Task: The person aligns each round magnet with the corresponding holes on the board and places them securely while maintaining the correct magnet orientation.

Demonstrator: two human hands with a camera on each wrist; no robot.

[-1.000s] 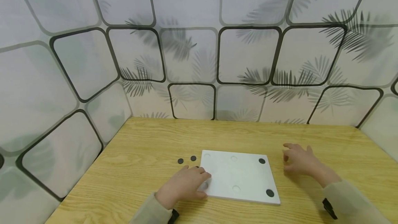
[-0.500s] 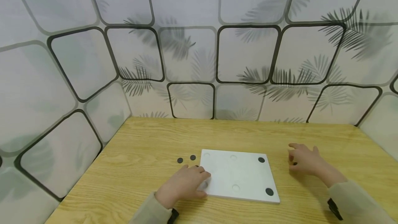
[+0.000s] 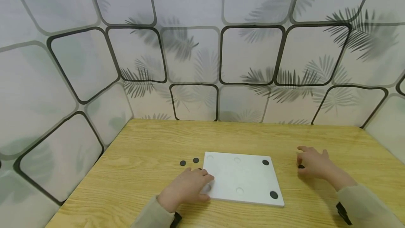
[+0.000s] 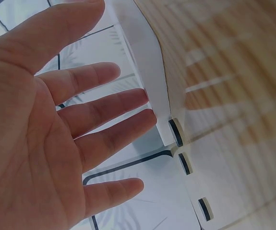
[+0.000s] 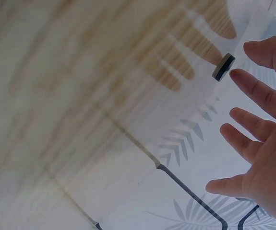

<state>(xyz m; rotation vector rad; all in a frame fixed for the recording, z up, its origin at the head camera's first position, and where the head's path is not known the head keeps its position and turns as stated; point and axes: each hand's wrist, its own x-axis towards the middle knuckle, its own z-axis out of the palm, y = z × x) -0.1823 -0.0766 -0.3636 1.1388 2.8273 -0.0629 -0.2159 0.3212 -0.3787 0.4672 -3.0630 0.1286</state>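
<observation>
A white board (image 3: 238, 175) with several shallow round recesses lies on the table; two black discs sit in it on its right side, a far disc (image 3: 265, 162) and a near disc (image 3: 274, 195). My left hand (image 3: 186, 187) lies at the board's left edge, its fingers extended, apart and over the edge; the left wrist view shows its palm (image 4: 46, 129) with nothing held. Right of the board is my right hand (image 3: 316, 166), thumb and fingers spread. Beside its index fingertip in the right wrist view stands a black disc (image 5: 223, 67); contact is hard to tell.
Left of the board lie two loose black discs, a left one (image 3: 182, 163) and a right one (image 3: 196, 160). A third disc (image 4: 175, 132) is mostly hidden behind my left hand in the head view. Patterned cloth (image 3: 196, 62) walls the wooden table (image 3: 142, 150) behind and at the sides.
My right hand has moved to the right, away from the board, and the black disc has come into sight between its thumb and fingers. The left hand and board have stayed put.
</observation>
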